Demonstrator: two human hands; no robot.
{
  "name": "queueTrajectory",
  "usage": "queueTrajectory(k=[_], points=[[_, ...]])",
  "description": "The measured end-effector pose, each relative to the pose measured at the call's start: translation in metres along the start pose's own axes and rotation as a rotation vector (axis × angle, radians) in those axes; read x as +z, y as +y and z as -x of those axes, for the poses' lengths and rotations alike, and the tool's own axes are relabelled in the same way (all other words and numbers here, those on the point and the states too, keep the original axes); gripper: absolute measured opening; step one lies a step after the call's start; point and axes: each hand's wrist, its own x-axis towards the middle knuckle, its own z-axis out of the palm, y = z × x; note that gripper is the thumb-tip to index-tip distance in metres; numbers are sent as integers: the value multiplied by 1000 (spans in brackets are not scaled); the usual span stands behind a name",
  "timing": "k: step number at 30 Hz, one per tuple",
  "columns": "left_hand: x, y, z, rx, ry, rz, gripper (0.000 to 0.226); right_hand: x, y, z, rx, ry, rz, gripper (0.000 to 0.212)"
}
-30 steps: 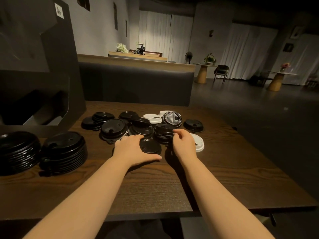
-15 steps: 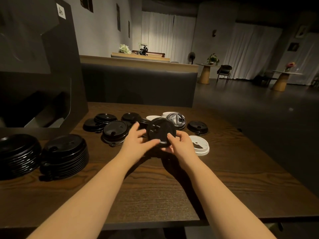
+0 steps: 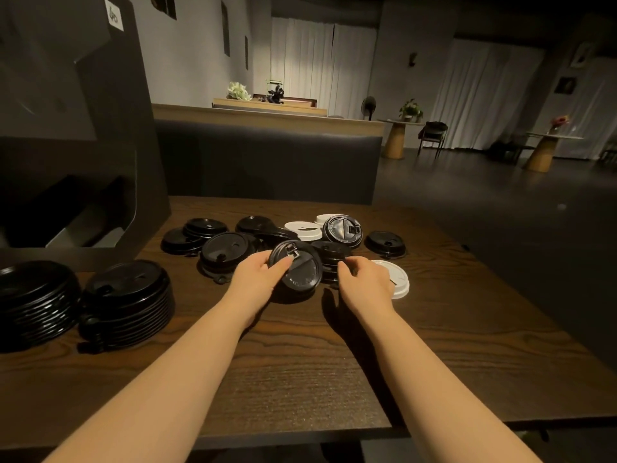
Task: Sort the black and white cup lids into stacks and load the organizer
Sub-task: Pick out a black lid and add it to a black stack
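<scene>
Black lid [image 3: 297,272] now tilted in left hand [image 3: 257,275] grip beside small stack [image 3: 332,262], released by right hand [image 3: 364,282], fingers loosely curled; stacking next.

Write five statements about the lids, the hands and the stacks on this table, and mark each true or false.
1. The left hand holds a black lid. True.
2. The right hand lifts a white lid off the table. False: its fingers are at a short stack of black lids, and the white lid lies flat beside it.
3. Two tall stacks of black lids stand at the left. True.
4. Every loose lid is black. False: white lids lie among them.
5. The organizer stands on the table's right. False: left.
</scene>
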Motion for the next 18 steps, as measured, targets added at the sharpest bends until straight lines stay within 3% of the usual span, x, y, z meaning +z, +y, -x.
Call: queueTrajectory(k=[5, 10, 16, 18], points=[[-1, -1, 3, 70, -45, -295, 30, 4, -7, 10, -143, -91, 13, 31], [-1, 6, 10, -43, -79, -881, 45, 0, -7, 12, -228, -158, 136, 31], [-5, 9, 11, -71, 16, -1029, 45, 1, -5, 9, -258, -73, 85, 28], [-11, 12, 8, -50, 117, -992, 44, 1, -4, 9, -244, -18, 53, 28]])
